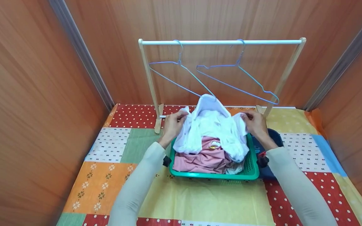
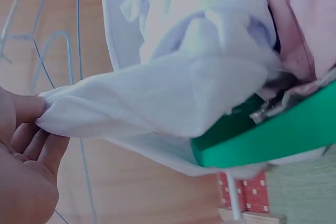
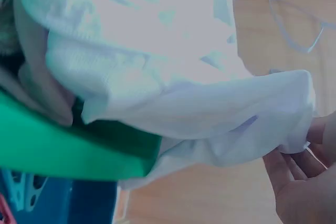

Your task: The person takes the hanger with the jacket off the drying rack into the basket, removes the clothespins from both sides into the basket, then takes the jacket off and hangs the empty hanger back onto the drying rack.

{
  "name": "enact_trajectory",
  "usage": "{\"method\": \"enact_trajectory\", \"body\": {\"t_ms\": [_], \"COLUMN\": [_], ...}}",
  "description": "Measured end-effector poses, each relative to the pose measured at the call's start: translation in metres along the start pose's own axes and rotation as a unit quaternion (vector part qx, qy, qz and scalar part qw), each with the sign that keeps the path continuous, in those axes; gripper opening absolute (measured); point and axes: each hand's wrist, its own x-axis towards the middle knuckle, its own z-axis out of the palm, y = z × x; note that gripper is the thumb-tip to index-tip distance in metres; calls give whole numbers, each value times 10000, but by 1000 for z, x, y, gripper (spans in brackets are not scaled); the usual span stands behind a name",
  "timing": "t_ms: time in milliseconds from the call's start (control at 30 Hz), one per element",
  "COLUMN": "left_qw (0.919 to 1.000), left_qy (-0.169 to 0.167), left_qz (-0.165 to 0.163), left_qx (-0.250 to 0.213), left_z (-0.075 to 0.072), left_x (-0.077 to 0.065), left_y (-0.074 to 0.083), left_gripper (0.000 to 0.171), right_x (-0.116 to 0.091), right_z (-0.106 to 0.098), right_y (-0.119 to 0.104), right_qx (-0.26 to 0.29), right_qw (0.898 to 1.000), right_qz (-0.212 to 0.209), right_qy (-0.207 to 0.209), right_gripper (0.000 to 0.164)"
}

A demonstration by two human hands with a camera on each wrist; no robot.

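Note:
A white garment [image 1: 214, 125] lies bunched over the green basket [image 1: 214, 176], one part of it raised toward the rack. My left hand [image 1: 172, 125] pinches its left side between thumb and fingers; in the left wrist view the hand [image 2: 31, 150] holds a gathered end of the white cloth [image 2: 142, 93]. My right hand [image 1: 258, 125] pinches the opposite side; the right wrist view has that hand [image 3: 307, 174] gripping another end of the cloth [image 3: 210, 111]. Under the white garment sits folded pink clothing [image 1: 200, 161], partly hidden.
Behind the basket stands a rack with a white rail [image 1: 209, 42]. Two wire hangers hang from it, a left hanger [image 1: 168, 82] and a right hanger [image 1: 228, 84]. A dark blue container [image 1: 274, 138] is right of the basket. Patchwork cloth [image 1: 225, 201] covers the table; wooden panels [image 1: 33, 94] enclose it.

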Motion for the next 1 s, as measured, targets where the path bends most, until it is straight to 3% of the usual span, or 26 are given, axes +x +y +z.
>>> {"method": "enact_trajectory", "body": {"t_ms": [133, 233, 300, 467, 533, 600, 700, 767, 867, 1000], "left_qw": [9940, 9807, 9633, 8996, 8824, 8749, 8724, 8781, 8955, 9299], "left_qy": [-133, -576, -1014, -1891, -2167, -2502, -2912, -2977, -2579, -1597], "left_qz": [917, 1327, 1578, 2320, 2376, 2236, 1958, 1836, 1928, 1970], "left_qx": [574, 1319, 1922, 3180, 3434, 3492, 3403, 3266, 3073, 2664], "left_z": [9, 16, 20, 30, 34, 36, 38, 37, 30, 16], "left_x": [-14, -28, -36, -48, -51, -54, -57, -58, -53, -41], "left_y": [11, 16, 17, 12, 8, 4, 1, 1, 3, 5], "left_gripper": [18, 19, 21, 20, 17, 15, 17, 19, 20, 22], "right_x": [-12, -23, -29, -39, -42, -46, -50, -50, -48, -41], "right_z": [7, 15, 21, 34, 38, 41, 43, 43, 39, 30], "right_y": [-13, -19, -20, -19, -18, -17, -16, -16, -18, -25], "right_qx": [-168, -435, -664, -1342, -1577, -1795, -1985, -2054, -2060, -2001], "right_qw": [9989, 9938, 9870, 9621, 9517, 9422, 9314, 9270, 9277, 9407], "right_qz": [-374, -897, -1280, -1901, -2024, -2056, -1984, -1920, -1797, -1487], "right_qy": [-211, -498, -716, -1423, -1686, -1942, -2317, -2482, -2542, -2303], "right_gripper": [28, 25, 23, 19, 19, 19, 23, 25, 27, 31]}}
